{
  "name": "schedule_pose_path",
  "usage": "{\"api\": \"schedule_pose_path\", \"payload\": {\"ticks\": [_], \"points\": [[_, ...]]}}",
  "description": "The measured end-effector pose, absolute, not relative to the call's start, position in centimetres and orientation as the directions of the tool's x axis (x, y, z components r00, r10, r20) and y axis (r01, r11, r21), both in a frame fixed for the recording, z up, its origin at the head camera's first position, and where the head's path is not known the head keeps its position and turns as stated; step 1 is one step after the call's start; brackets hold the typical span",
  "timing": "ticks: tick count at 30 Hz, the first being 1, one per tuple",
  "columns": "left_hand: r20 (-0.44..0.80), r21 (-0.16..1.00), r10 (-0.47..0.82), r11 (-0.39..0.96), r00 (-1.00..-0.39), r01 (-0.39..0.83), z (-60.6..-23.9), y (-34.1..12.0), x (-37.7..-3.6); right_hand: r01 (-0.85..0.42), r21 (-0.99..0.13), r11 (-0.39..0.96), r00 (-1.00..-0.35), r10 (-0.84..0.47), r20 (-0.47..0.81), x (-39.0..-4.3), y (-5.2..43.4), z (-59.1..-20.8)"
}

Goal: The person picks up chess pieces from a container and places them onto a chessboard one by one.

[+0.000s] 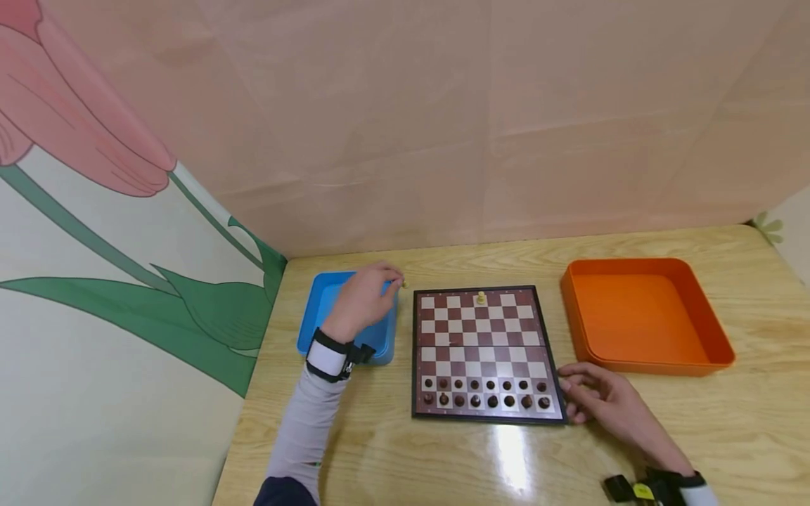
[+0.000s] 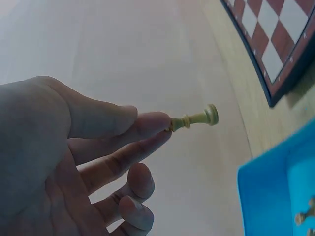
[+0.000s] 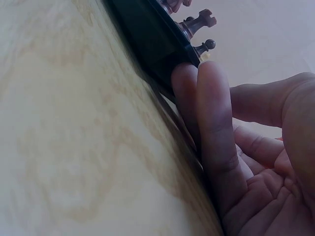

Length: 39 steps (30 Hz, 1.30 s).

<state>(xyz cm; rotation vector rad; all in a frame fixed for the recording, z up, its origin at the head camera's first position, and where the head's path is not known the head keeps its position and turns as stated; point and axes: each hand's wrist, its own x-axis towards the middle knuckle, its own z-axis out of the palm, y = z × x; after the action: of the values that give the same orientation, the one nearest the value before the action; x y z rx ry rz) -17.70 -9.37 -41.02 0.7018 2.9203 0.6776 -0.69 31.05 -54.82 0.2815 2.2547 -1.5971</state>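
Left hand [image 1: 363,299]: pinches pale chess piece [image 2: 194,119] at fingertips; piece juts toward 3 o'clock, above blue tray [image 1: 319,309] rim
Right hand [image 1: 601,400]: fingers extended, pressed against chessboard [image 1: 484,351] edge, 5 o'clock corner

- The wooden table [image 1: 747,422] is light yellow-brown and shiny, with a bright spot of light near its front.
- A chess board [image 1: 481,344] with a black rim lies flat on the table, about in the middle.
- A blue tray [image 1: 323,309] sits on the table just beside the chess board, on the board's left side.
- An orange tray [image 1: 645,316] sits on the table near the chess board, on the board's right side, with a small gap between them.
- The right hand [image 1: 601,400] rests on the table, touching the chess board's near right corner.
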Motion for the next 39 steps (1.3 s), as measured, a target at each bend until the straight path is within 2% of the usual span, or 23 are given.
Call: {"api": "schedule_pose_path", "payload": {"ticks": [18,30,39], "points": [[0.061,0.406,0.588,0.724,-0.806,0.559,-42.3,-3.8,-17.9,0.363,-0.881,0.304,-0.916,-0.056,-0.397,-0.6,31.0,-54.5],[0.039,0.428,0.613,0.704,-0.789,0.567,-44.0,-1.5,-18.2,0.358,-0.886,0.295,-0.920,-0.050,-0.388,-0.4,30.9,-54.4],[0.005,0.395,0.621,0.719,-0.784,0.572,-45.1,-0.5,-18.3,0.344,-0.895,0.284,-0.925,-0.061,-0.375,-0.4,30.9,-54.5]]}}
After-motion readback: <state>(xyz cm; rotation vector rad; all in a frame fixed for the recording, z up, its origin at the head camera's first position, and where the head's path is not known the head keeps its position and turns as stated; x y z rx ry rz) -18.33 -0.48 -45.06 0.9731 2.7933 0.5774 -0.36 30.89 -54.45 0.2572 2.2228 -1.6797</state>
